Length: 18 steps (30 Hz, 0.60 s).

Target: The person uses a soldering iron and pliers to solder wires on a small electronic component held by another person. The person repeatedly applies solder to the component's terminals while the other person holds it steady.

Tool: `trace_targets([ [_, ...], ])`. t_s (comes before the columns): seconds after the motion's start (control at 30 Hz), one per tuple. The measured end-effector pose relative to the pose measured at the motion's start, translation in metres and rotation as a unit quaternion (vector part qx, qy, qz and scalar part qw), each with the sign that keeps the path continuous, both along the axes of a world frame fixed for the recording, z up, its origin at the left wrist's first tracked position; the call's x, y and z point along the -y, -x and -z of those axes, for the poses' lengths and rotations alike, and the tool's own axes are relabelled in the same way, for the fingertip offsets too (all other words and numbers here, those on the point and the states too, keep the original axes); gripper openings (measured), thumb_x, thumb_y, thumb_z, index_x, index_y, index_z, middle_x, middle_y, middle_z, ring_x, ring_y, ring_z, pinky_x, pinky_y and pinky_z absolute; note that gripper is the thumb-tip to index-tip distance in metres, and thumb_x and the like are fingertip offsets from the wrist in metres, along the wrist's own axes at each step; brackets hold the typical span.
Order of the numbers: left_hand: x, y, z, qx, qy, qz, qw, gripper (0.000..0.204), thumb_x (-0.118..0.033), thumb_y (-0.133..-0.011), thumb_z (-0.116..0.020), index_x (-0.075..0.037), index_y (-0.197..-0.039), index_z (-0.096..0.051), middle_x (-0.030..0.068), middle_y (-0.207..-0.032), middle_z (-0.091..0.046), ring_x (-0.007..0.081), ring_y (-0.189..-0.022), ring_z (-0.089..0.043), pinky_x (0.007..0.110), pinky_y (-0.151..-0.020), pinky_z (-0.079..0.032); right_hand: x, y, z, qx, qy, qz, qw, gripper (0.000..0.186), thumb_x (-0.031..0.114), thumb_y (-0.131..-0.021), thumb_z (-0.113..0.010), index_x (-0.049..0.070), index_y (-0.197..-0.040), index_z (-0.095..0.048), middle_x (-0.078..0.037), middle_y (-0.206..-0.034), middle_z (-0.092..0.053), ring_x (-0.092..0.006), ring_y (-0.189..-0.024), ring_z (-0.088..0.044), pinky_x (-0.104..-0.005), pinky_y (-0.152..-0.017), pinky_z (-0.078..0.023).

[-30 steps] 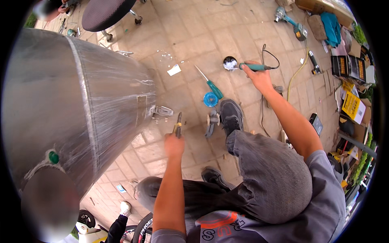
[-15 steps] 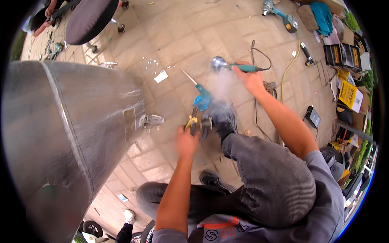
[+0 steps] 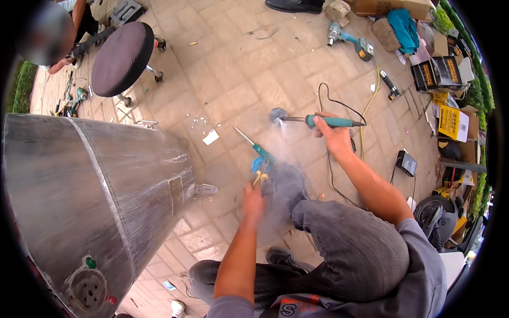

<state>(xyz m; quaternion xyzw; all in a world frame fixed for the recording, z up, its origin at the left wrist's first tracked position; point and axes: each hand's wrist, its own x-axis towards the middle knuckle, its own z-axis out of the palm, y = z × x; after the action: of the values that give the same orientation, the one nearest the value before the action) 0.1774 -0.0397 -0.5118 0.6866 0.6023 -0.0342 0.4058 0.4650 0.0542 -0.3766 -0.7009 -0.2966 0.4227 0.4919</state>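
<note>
My right hand (image 3: pixel 333 132) grips a teal-handled soldering iron (image 3: pixel 328 121), its metal tip at a small round tin (image 3: pixel 278 113) on the paving. Pale smoke (image 3: pixel 283 146) drifts from there over my shoe and blurs that area. My left hand (image 3: pixel 253 199) holds yellow-handled pliers (image 3: pixel 260 174), whose jaws overlap a blue round container (image 3: pixel 257 164) in view; whether they touch it I cannot tell. A teal screwdriver (image 3: pixel 260 150) lies beside that container. A large metal cylinder (image 3: pixel 58 175) fills the left side, with a latch (image 3: pixel 204 189) near its narrower end.
A stool (image 3: pixel 122 58) stands upper left, with a person (image 3: pixel 79 18) and tools behind. A cordless drill (image 3: pixel 360 45), cardboard boxes (image 3: pixel 461 122), a cable (image 3: pixel 362 143) and a black adapter (image 3: pixel 406 162) lie to the right.
Smoke has appeared at the tin and spread toward my shoe. My left hand with the pliers has moved right toward the blue container. The whole scene has shifted downward in view.
</note>
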Motion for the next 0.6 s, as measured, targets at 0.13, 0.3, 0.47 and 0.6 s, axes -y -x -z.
trace_targets([
  [0.13,-0.012,0.010,-0.025,0.029,0.071,-0.078,0.994,0.040,-0.019,-0.078,-0.072,0.000,-0.112,-0.062,0.0234,-0.136,-0.047,0.0361,-0.113,-0.055,0.043,-0.094,-0.048,0.003,0.001,-0.020,-0.038,-0.066,0.016,0.997,0.041,0.027,-0.091,-0.071,-0.006,-0.112,-0.062,-0.009,-0.081,-0.065,-0.0139,-0.068,-0.060,-0.0282,-0.061,-0.051],
  [0.3,-0.019,0.038,-0.078,0.171,0.101,-0.206,0.958,0.028,-0.018,-0.080,-0.069,0.003,-0.098,-0.062,0.0157,-0.077,-0.065,0.0321,-0.069,-0.066,0.040,-0.070,-0.054,0.009,0.024,-0.067,-0.077,-0.110,-0.072,0.988,0.038,0.024,-0.096,-0.065,-0.005,-0.121,-0.055,-0.011,-0.081,-0.064,-0.0165,-0.066,-0.062,-0.0287,-0.060,-0.053],
  [0.47,0.015,0.066,-0.068,0.097,-0.062,-0.165,0.980,0.036,-0.028,-0.082,-0.072,0.003,-0.098,-0.061,0.0207,-0.091,-0.063,0.0358,-0.082,-0.065,0.043,-0.074,-0.053,-0.011,0.048,-0.110,-0.091,-0.155,-0.126,0.976,0.038,0.026,-0.097,-0.063,-0.002,-0.122,-0.054,-0.013,-0.082,-0.065,-0.0188,-0.066,-0.064,-0.0297,-0.060,-0.052],
  [0.6,0.034,0.063,-0.085,-0.023,-0.048,-0.189,0.981,0.053,-0.041,-0.083,-0.072,0.001,-0.112,-0.057,0.0250,-0.112,-0.056,0.0422,-0.101,-0.059,0.046,-0.084,-0.051,-0.016,0.048,-0.139,-0.093,-0.195,-0.106,0.971,0.035,0.023,-0.097,-0.064,-0.002,-0.119,-0.056,-0.013,-0.082,-0.066,-0.0177,-0.067,-0.064,-0.0292,-0.060,-0.053],
])
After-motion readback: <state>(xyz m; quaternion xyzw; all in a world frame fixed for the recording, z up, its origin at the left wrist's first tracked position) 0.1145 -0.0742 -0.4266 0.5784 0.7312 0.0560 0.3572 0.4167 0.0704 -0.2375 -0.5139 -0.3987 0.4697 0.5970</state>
